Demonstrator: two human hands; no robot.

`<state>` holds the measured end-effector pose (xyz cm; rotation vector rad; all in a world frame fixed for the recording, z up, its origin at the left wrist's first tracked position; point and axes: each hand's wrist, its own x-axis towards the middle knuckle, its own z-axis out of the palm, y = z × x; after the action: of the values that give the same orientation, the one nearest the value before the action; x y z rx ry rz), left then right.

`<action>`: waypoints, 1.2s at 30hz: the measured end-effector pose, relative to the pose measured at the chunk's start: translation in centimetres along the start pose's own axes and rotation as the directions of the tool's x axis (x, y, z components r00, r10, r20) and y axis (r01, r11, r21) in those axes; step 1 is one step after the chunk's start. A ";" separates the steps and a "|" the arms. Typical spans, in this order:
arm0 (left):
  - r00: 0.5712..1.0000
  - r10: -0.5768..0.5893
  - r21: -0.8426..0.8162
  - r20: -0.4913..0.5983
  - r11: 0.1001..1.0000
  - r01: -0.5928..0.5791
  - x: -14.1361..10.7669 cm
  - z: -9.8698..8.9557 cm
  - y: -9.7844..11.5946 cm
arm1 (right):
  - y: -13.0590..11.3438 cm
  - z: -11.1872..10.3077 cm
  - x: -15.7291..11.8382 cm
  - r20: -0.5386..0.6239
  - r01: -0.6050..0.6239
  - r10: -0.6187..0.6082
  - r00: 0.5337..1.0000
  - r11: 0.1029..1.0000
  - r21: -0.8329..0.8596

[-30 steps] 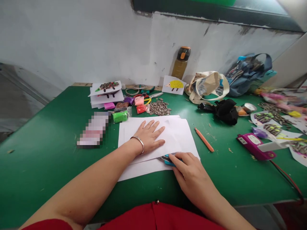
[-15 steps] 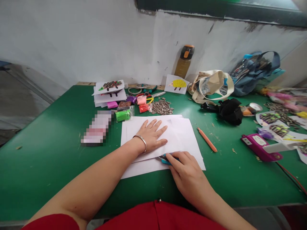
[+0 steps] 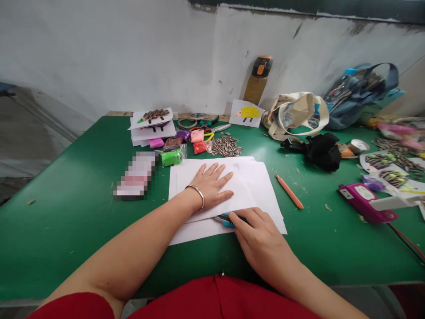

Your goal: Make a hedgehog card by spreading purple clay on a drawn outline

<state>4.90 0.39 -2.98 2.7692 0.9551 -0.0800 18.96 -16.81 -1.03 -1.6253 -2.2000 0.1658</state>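
While hands [image 3: 211,188] overlap paper [image 3: 247,179], packets [image 3: 183,151] hold clay [image 3: 171,157].

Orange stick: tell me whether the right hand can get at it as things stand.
Probably yes. The orange stick lies on the table right of the paper, with nothing standing between it and the right hand. That hand grips a blue cutter, though, which likely needs setting down first.

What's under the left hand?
The left hand lies spread on white paper; another sheet juts out beneath that at the near side. Whatever the hand covers, and how many sheets lie below, can't be seen.
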 end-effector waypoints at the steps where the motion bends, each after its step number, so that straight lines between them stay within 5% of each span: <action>1: 1.000 0.001 0.000 -0.004 1.000 -0.001 0.0 0.1 0.0 | 0.0 0.0 -0.1 0.005 0.005 -0.005 1.000 1.000 0.004; 36: 1.000 0.006 0.018 -0.008 1.000 -0.006 0.0 -0.2 0.1 | -1.5 0.9 1.2 0.063 0.074 -0.075 0.995 0.997 0.010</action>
<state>4.95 0.35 -2.80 2.7907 0.9520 -0.0773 16.96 -16.04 -1.09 -1.5512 -2.3006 0.2074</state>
